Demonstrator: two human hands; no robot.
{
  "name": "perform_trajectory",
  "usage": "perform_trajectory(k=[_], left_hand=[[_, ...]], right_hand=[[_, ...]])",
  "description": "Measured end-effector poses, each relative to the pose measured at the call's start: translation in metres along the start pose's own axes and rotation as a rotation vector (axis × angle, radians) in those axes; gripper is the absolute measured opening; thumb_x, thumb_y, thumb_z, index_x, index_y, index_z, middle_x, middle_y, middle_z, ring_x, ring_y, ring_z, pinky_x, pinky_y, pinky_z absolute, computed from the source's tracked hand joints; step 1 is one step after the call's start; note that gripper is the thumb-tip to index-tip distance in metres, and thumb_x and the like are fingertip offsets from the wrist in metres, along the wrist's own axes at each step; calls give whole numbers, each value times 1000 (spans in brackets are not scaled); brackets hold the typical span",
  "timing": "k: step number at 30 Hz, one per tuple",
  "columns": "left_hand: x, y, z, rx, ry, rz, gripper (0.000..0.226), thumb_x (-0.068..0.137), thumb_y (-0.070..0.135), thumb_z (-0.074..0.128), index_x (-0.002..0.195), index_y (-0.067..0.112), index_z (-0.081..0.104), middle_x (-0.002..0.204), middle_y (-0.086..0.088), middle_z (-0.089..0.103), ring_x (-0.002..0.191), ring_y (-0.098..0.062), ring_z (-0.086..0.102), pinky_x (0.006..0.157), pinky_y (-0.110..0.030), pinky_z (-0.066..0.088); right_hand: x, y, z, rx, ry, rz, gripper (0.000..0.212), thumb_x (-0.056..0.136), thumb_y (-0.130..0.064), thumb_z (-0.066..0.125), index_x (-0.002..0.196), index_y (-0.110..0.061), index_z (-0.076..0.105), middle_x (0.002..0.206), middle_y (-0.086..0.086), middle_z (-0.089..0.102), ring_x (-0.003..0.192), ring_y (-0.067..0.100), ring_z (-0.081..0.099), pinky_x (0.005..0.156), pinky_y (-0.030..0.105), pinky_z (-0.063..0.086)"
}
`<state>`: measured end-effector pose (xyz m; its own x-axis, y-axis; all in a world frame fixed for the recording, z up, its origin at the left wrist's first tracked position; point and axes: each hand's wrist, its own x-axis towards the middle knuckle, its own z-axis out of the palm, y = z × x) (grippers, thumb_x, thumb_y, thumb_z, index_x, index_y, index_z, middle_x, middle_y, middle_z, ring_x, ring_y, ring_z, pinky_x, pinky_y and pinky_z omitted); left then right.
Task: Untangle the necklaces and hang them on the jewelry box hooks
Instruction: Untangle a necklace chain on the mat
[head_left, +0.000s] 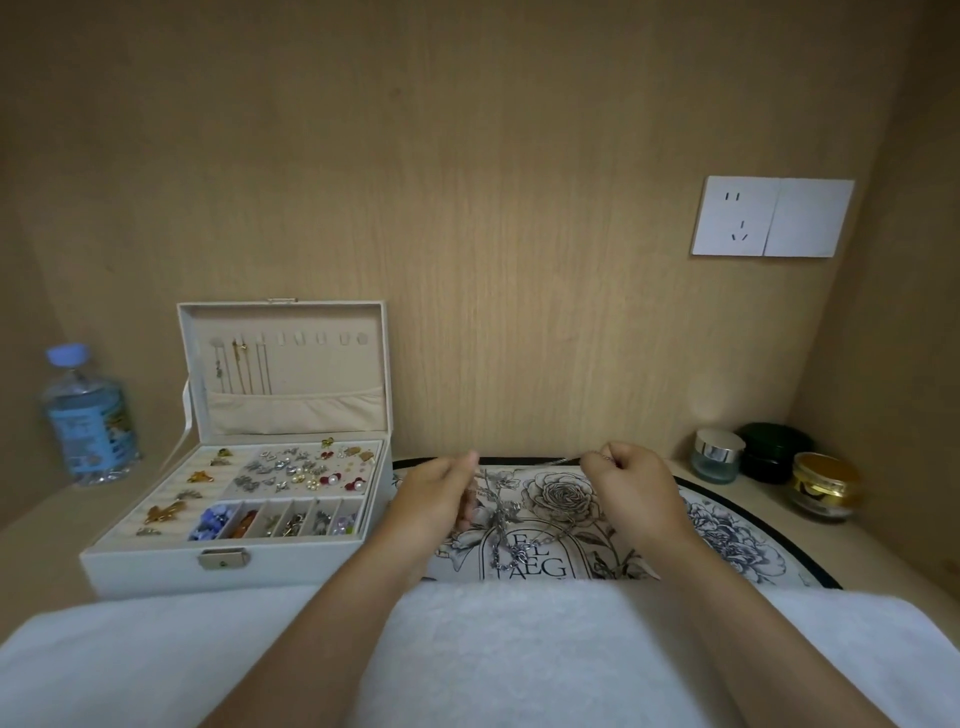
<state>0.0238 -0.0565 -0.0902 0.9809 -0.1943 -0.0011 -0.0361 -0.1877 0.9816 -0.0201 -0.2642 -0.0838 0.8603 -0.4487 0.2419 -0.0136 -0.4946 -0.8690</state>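
- Silver chains (506, 525) lie tangled on the floral mat (727, 525), between the two hands, in front of the towel (519, 649); one strand runs up from the knot toward each hand.
- Left hand (434, 499) hangs just above the mat with thumb and forefinger pressed together, seemingly pinching a strand, though the chain is too thin to be sure at the fingertips.
- Right hand (631, 480) is curled, fingertips clamped on a strand stretched taut toward the left; the remaining fingers are folded in.
- Box (223, 561) stands open to the left, well apart from the knot; its lid (291, 358) shows a row of hooks, three at the left already carrying necklaces, the others bare.
- Judged step: teasing one chain out of the knot; most of the tangle looks undone, so the task seems under way but far from finished.
- To do it well: keep the pull gentle and sideways, since tension tightens a knot; let the clump rest on the mat, loosen its centre, then feed the free end back through loops.
- Risk: a hard tug may snap a fine link or drag the whole clump off the mat.
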Motion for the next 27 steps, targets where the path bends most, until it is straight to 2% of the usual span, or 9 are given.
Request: perform_trajectory(k=[4, 8, 13, 15, 18, 20, 22, 24, 27], left_hand=[[1, 6, 4, -577, -96, -100, 35, 101, 19, 44, 66, 14, 43, 70, -4, 50, 64, -19, 49, 67, -31, 43], [-5, 15, 5, -858, -184, -72, 34, 102, 23, 44, 69, 14, 44, 65, -3, 48, 66, -20, 49, 72, -35, 46], [-12, 23, 0, -566, -261, 99, 14, 97, 19, 51, 91, 10, 61, 68, 1, 51, 63, -13, 51, 60, -23, 45], [-13, 23, -1, -407, -283, 166, 15, 100, 14, 49, 98, 12, 64, 72, 2, 54, 64, -11, 50, 54, -19, 42], [-15, 26, -2, -220, -306, 249, 17, 102, 15, 49, 101, 13, 66, 75, 2, 58, 65, -11, 54, 54, -20, 39], [-16, 28, -2, -125, -293, 288, 16, 101, 14, 50, 101, 13, 66, 75, 2, 62, 65, -11, 56, 56, -21, 39], [-16, 29, -4, -85, -251, 311, 16, 100, 13, 52, 97, 11, 67, 73, 1, 63, 66, -14, 54, 58, -24, 39], [-14, 29, -7, -132, -193, 298, 18, 98, 8, 50, 87, 8, 65, 70, -3, 61, 67, -21, 53, 58, -27, 40], [-10, 25, -7, -284, -180, 223, 22, 94, 4, 44, 74, 5, 54, 58, -5, 51, 62, -22, 51, 62, -32, 37]], right_hand=[[2, 3, -4, 41, 56, 43, 24, 81, -25, 55, 62, -19, 41, 57, 0, 42, 58, 18, 41, 62, 34, 34], [0, 5, 0, -32, -6, 51, 22, 83, -26, 53, 64, -20, 44, 58, -2, 46, 59, 18, 45, 63, 33, 37], [-7, 5, 6, -107, -200, -32, 18, 89, -26, 55, 73, -21, 54, 65, -9, 57, 66, 14, 53, 68, 33, 44], [-12, 2, 13, -102, -292, -79, 8, 88, -26, 58, 81, -26, 63, 80, -11, 65, 75, 12, 60, 75, 33, 49], [-21, -8, 22, 77, -437, -163, 24, 78, -27, 57, 95, -34, 71, 107, -10, 69, 97, 11, 66, 91, 32, 52], [-25, -17, 26, 305, -558, -184, 18, 85, -20, 63, 99, -20, 75, 103, 1, 75, 98, 14, 69, 94, 29, 52], [-27, -23, 29, 443, -550, -168, 9, 89, -8, 71, 96, -6, 76, 92, 9, 77, 90, 15, 71, 88, 25, 55], [-27, -24, 30, 470, -471, -151, 5, 88, -4, 72, 87, -5, 77, 78, 6, 75, 75, 11, 69, 77, 21, 54], [-25, -21, 28, 419, -404, -141, 6, 87, -4, 72, 85, -8, 76, 70, 0, 73, 67, 8, 65, 70, 19, 52]])
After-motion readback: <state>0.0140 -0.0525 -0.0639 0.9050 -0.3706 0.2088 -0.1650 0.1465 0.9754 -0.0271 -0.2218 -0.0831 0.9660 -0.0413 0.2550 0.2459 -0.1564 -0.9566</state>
